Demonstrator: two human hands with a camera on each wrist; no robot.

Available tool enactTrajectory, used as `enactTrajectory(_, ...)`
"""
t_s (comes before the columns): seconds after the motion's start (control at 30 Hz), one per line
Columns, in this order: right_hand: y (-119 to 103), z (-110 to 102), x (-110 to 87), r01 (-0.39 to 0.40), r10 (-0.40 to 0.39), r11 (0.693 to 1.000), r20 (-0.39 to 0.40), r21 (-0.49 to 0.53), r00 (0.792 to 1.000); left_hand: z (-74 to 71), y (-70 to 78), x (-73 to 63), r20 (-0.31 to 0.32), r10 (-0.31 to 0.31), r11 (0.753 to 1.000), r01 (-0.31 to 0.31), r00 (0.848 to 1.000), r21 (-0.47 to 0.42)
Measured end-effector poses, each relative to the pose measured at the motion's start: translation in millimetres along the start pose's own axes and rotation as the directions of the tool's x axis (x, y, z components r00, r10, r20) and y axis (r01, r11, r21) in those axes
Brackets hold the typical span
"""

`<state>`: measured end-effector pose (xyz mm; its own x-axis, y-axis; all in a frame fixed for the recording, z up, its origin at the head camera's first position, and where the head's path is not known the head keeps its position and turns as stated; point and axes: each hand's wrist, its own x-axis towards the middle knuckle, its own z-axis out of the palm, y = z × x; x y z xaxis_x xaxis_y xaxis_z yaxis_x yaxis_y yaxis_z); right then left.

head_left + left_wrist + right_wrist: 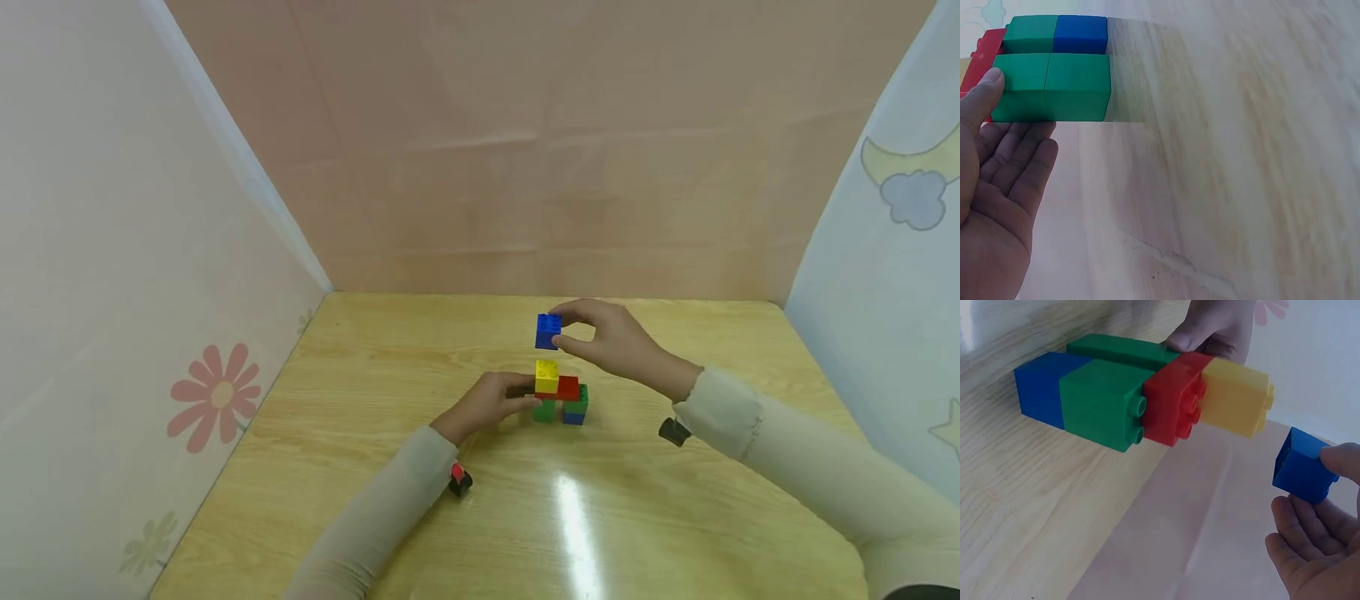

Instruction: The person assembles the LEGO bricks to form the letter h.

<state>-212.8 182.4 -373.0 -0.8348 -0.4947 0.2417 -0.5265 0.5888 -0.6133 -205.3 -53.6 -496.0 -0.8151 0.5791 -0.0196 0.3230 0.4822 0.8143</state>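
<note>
Thumb and fingers of my right hand pinch a small blue toy brick, held in the air above a brick structure. My left hand grips that structure's left side, its thumb by the joint of the red brick and a green column. The red brick bridges two columns. One column is two green bricks; the other has a green brick over a blue brick. On the red brick's left end sits a yellow brick, directly beneath the held one, with a gap between them.
The structure stands on a wooden table. A pinkish backdrop rises behind the table, with pale decorated panels at both sides. Small dark devices are on both wrists, one by the left sleeve, another by the right sleeve.
</note>
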Motion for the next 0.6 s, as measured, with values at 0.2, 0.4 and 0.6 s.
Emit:
enactTrajectory(0.2, -6.5, 1.3, -6.6, 0.03, -0.03, 0.999, 0.006, -0.015, 1.0, -0.6, 0.4, 0.4, -0.006, 0.004, 1.0, -0.004, 1.0, 0.003)
enactTrajectory(0.4, -6.4, 4.3, -13.1, 0.048, -0.048, 0.999, 0.008, -0.026, 0.999, 0.3, 0.8, -0.7, -0.008, -0.003, 1.0, 0.003, 1.0, 0.0)
enactTrajectory(0.6, -4.2, 6.2, -16.0, 0.061, -0.061, 0.998, 0.004, -0.035, 0.998, 0.0, 2.4, -2.0, -0.005, -0.004, 1.0, 0.003, 1.0, -0.014)
